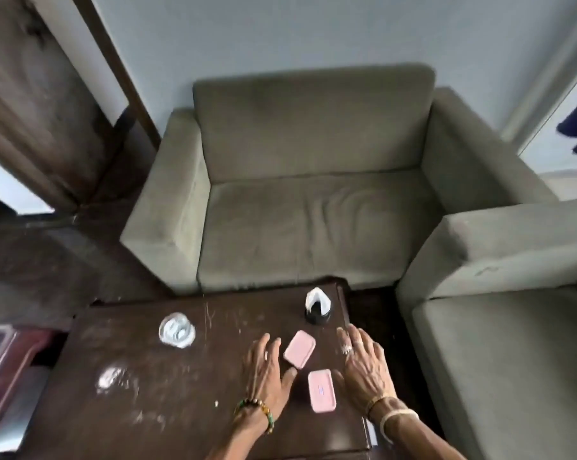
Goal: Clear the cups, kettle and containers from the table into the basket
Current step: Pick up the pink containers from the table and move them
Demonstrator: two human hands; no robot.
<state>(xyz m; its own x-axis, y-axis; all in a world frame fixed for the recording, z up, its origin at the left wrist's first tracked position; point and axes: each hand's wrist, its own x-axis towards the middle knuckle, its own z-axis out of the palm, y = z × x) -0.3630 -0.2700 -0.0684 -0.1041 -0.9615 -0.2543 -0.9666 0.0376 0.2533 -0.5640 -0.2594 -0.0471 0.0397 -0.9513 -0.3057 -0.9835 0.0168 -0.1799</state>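
Pink containers [299, 349], lidded, contents unseen

Beaded bracelet [254, 414], pale bangles [394, 416], perhaps a flower-shaped ring [346, 349].

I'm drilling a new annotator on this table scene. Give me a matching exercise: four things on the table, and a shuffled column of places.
1 glass dish
2 black holder with white paper
3 farther pink container
4 nearer pink container

A far right corner of the table
B well left of the left hand
C just right of the left hand's fingers
D next to the right hand, nearest the person

Pairs: 1-B, 2-A, 3-C, 4-D
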